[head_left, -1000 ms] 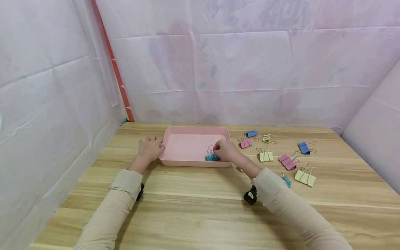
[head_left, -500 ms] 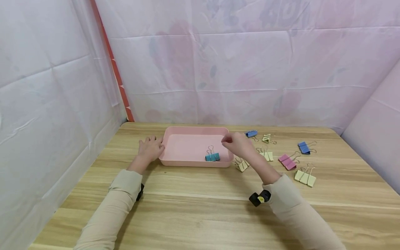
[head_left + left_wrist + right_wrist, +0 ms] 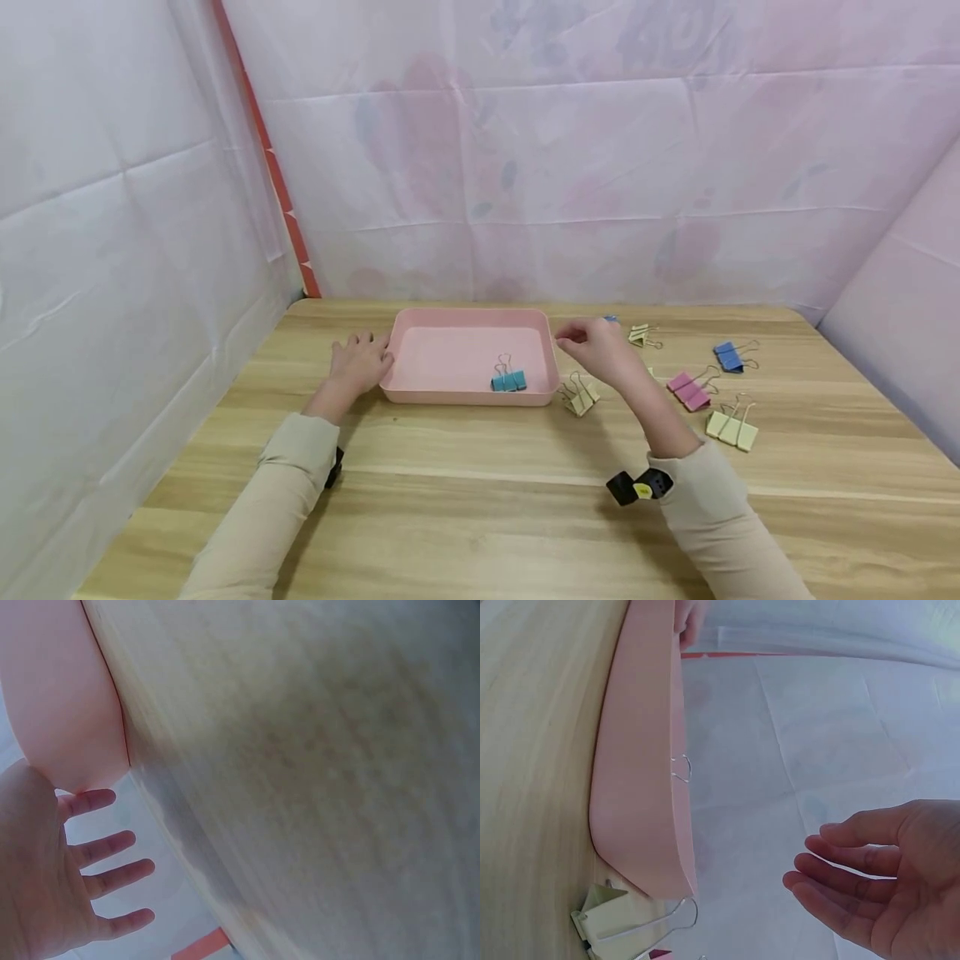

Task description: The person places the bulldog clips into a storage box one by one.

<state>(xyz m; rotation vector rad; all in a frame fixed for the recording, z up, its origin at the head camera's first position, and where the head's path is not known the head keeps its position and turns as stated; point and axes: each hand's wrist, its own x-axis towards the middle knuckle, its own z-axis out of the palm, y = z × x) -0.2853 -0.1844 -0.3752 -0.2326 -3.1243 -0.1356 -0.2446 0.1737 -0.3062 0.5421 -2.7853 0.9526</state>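
A pink tray [image 3: 465, 398] sits on the wooden table, and inside it, near the front right, a teal binder clip [image 3: 509, 382] stands with its wire handles up. At the tray's left end rests my left hand [image 3: 357, 365], its fingers spread and touching the rim. My right hand [image 3: 600, 346] hovers just right of the tray; the right wrist view shows its loosely bent fingers [image 3: 840, 889] holding nothing. Below that hand, by the tray's front right corner, lies a pale yellow binder clip [image 3: 582, 402]. A blue binder clip [image 3: 612, 318] is mostly hidden behind the right hand.
Right of the hand lie a small yellow binder clip [image 3: 642, 336], a blue one [image 3: 728, 357], a pink one [image 3: 688, 392] and a large yellow one [image 3: 732, 431]. White cloth [image 3: 480, 167] hangs behind the table and at both sides.
My right hand has let go of the teal binder clip inside the tray and moved right, out past the tray's right rim. The left hand stays at the tray's left end.
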